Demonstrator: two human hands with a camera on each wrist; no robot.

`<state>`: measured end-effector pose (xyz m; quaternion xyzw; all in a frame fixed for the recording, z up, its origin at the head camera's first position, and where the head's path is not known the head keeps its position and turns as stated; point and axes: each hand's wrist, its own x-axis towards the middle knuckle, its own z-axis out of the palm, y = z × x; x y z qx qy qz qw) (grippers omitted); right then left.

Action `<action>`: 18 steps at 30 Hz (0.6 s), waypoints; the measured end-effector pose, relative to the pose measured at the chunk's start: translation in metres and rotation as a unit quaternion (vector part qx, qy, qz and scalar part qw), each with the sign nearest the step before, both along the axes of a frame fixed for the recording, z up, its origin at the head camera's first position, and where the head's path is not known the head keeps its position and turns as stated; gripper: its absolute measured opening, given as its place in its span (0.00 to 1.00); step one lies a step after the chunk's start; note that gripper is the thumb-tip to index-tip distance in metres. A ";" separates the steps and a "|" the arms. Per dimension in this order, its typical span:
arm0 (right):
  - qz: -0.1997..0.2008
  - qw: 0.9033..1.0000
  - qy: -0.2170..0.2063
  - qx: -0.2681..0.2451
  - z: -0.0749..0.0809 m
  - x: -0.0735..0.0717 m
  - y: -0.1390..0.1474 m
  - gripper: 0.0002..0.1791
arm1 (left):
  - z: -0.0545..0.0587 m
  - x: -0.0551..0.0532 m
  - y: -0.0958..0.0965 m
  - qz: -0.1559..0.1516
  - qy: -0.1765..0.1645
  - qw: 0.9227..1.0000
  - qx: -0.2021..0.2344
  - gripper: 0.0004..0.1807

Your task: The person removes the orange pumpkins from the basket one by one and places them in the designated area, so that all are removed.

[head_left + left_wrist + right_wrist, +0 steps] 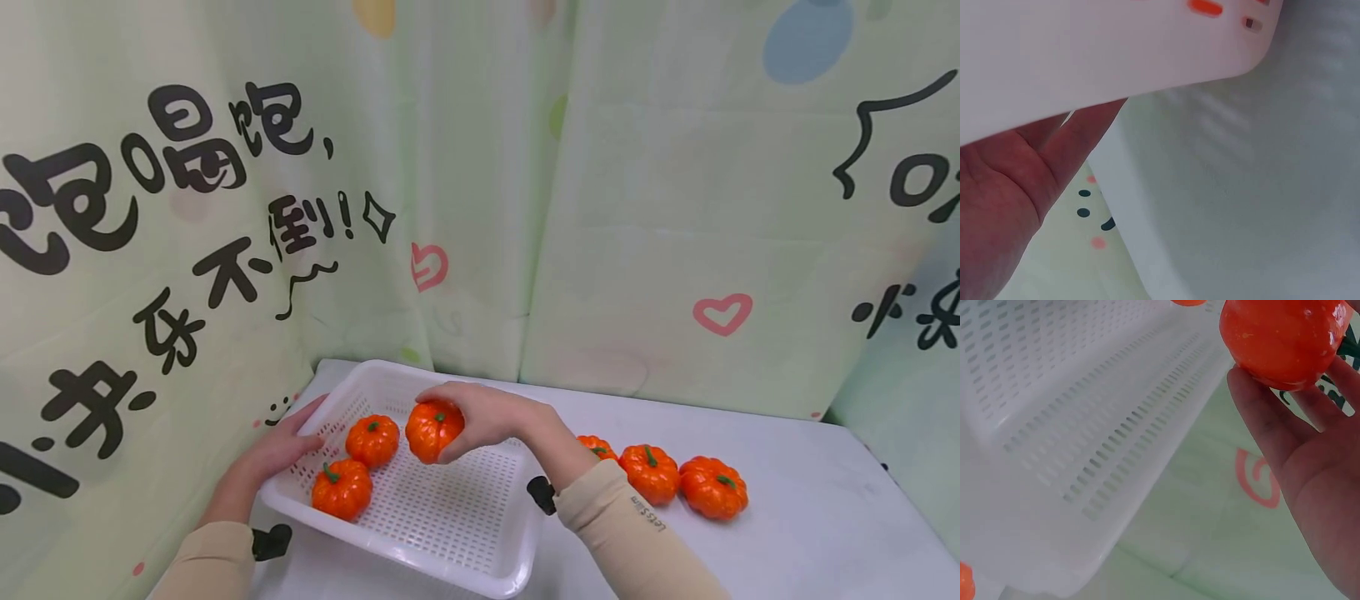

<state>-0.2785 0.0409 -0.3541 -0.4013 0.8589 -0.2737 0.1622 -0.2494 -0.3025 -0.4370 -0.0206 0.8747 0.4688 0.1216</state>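
Note:
My right hand (480, 417) holds a small orange toy pumpkin (435, 431) with a green stem above the white plastic basket (397, 571). In the right wrist view, the fingers (1260, 412) curve round the glossy pumpkin (1285, 340). My left hand (281, 450) grips the basket's left rim, with its thumb over the edge. The left wrist view shows this hand (1004, 187) against the basket wall (1097, 56), its fingertips hidden behind it. Inside the basket, toward the left, lie two more pumpkins, one farther back (372, 441) and one nearer (342, 490).
Right of the basket, three toy pumpkins stand in a row on the white table (795, 467): one partly hidden by my right forearm (597, 447), a middle one (649, 474) and a right one (713, 487). A printed pale green curtain (645, 208) hangs behind and at both sides.

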 end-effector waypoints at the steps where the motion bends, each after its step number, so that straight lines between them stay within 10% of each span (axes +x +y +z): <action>1: -0.006 1.000 0.001 -0.001 0.001 0.000 0.003 0.39 | 0.000 0.000 0.000 -0.001 0.000 1.000 -0.001 0.42; 18: -0.058 0.998 0.000 -0.041 0.016 -0.001 0.073 0.40 | -0.001 0.000 0.000 -0.010 0.009 1.000 -0.014 0.41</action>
